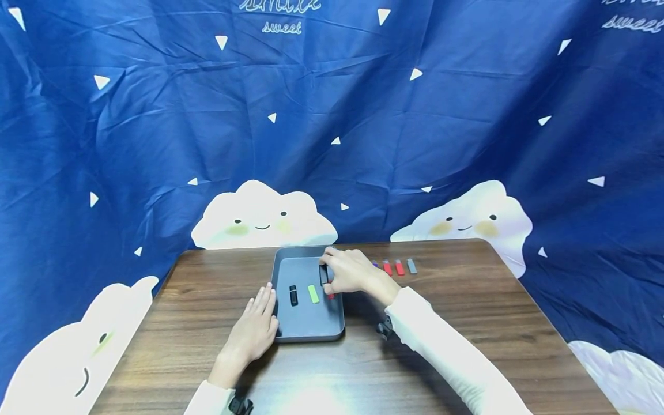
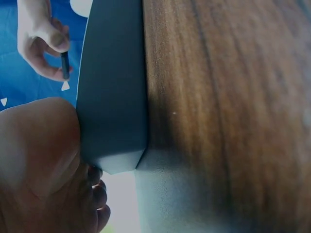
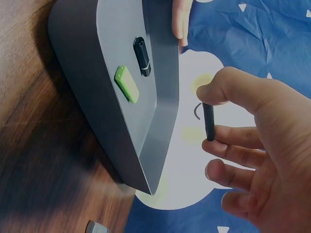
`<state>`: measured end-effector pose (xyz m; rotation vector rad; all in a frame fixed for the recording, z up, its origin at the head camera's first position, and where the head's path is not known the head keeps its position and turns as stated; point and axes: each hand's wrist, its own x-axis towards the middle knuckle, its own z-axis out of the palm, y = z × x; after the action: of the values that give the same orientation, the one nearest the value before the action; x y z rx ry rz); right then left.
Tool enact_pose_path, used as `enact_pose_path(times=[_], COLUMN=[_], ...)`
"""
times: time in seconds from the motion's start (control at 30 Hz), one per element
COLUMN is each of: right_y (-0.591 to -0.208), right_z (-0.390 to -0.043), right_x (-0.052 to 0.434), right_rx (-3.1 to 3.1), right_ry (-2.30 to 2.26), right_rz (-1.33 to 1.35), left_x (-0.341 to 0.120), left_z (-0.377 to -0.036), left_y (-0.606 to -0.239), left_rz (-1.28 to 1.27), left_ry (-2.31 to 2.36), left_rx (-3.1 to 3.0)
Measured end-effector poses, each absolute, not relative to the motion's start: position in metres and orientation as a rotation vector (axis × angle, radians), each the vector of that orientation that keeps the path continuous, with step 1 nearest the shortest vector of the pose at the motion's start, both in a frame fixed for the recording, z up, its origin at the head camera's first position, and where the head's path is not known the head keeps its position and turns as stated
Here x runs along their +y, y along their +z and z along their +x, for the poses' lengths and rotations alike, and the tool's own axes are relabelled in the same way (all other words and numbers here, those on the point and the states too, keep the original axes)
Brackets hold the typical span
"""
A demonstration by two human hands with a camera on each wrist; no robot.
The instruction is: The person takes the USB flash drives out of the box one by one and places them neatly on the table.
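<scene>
My right hand (image 1: 349, 271) is over the right part of a grey tray (image 1: 311, 333), pinching a slim black USB flash drive (image 3: 209, 121) by its ends between thumb and fingertips. Inside the tray lie a black flash drive with a pale band (image 1: 293, 295) and a lime-green flash drive (image 1: 313, 294). Part of a red piece (image 1: 331, 296) shows just below the right fingers; the hand hides the rest. My left hand (image 1: 254, 325) rests against the tray's left wall with its fingers extended.
Right of the tray, a row of flash drives lies on the wooden table (image 1: 218, 288): a partly hidden purple one (image 1: 375, 264), two red ones (image 1: 399, 267) and a grey one (image 1: 412, 266). Behind the table hangs a blue cloth (image 1: 311, 144) with clouds.
</scene>
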<state>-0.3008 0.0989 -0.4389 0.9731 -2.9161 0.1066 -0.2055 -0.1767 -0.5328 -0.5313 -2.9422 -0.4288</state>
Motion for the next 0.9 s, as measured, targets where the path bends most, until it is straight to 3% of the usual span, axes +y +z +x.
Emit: enact_pose_path(times=[0.9], right_y=[-0.445], right_z=[-0.291], right_x=[0.132], right_rx=[-2.871], right_ry=[0.093], right_rz=[0.963], left_x=[-0.177], left_z=[-0.208], left_y=[-0.536], left_rz=[-0.534], left_ry=[-0.4], left_rx=[-2.952])
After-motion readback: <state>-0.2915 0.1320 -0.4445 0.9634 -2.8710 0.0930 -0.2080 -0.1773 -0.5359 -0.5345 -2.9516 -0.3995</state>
